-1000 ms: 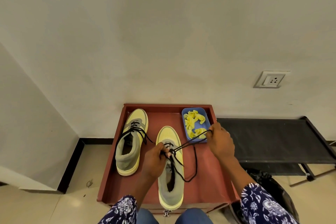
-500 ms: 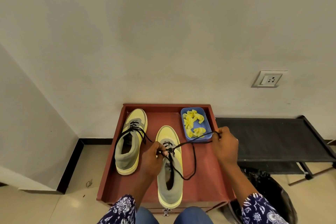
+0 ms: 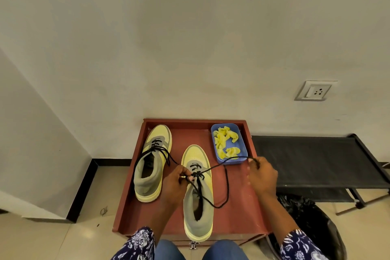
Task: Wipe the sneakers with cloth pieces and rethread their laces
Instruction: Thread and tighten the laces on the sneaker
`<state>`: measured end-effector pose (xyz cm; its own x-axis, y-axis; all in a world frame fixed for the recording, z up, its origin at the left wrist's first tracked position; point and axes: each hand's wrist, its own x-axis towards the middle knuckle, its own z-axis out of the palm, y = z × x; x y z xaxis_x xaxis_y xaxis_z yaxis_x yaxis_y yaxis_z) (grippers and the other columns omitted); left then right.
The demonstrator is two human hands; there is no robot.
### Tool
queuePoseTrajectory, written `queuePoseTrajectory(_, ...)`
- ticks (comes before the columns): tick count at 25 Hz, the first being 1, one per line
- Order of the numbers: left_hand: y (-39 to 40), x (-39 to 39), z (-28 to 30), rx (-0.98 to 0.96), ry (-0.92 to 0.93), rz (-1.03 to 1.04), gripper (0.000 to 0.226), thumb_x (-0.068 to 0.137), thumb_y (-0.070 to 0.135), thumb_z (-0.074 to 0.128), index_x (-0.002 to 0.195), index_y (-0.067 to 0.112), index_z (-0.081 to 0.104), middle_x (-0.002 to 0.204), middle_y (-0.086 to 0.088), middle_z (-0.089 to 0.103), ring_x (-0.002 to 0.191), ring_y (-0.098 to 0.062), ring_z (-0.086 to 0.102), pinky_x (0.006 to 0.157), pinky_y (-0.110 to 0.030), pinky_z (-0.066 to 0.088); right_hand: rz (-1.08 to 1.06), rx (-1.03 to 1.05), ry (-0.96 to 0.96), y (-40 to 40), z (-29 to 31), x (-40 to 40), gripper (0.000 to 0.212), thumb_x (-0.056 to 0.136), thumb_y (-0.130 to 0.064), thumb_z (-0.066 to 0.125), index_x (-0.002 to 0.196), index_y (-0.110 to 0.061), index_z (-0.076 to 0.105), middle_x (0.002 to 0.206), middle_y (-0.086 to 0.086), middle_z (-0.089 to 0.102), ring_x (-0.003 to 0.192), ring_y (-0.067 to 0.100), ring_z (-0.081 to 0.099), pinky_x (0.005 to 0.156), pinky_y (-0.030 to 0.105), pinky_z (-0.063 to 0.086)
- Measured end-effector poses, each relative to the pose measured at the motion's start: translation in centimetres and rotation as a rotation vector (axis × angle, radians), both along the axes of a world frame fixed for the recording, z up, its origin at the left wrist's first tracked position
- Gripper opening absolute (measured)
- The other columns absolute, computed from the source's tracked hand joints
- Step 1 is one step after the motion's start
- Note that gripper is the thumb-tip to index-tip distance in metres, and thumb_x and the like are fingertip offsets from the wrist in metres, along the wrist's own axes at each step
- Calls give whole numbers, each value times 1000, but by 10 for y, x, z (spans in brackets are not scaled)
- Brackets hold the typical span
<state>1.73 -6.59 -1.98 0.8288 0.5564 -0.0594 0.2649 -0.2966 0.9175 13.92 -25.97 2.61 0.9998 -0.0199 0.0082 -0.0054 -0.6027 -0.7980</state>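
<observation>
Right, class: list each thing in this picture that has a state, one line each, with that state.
Near sneaker: partly laced, lace being threaded.
Far sneaker: laced, ends loose.
Black lace: pulled out to the right.
Left hand: pinching the lace at the eyelets.
Right hand: gripping the lace end.
Blue tray: holds yellow cloth pieces.

Yellow-and-grey sneakers with black laces on a red-brown worktop — yellow cloth pieces in a blue tray — sleeves navy with white florals.

worktop: red, with raised edges
on it: two shoes, blue tray of cloths
</observation>
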Motion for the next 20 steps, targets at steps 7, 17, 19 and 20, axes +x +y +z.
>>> queuePoseTrajectory(7,0,-1,0,-60,-2,-28,34,80,0,64,68,30,53,70,11,60,67,3,55,75,-33,48,574,-727,252,22,-7,-20,31,90,-19,45,116,-8,57,119,14,59,112,31,56,90,34,47)
queuePoseTrajectory(17,1,-1,6,-61,0,-15,23,82,3,64,74,24,58,81,6,66,76,-2,61,77,-24,51,804,-653,98,63,-17,-25,26,92,-24,45,114,-19,59,117,9,62,112,31,55,87,36,46)
queuePoseTrajectory(19,3,-2,8,-84,-7,39,25,81,-3,62,72,20,59,80,1,66,78,-7,63,76,-21,52,761,-668,74,58,-16,-19,24,92,-24,46,109,-18,61,114,8,64,108,29,57,84,35,47)
queuePoseTrajectory(20,4,-3,9,-85,-12,55,27,81,-7,60,71,17,59,79,-2,65,76,-7,63,74,-19,51,740,-676,65,56,-16,-16,23,91,-24,46,107,-19,62,111,8,66,105,29,59,82,35,48)
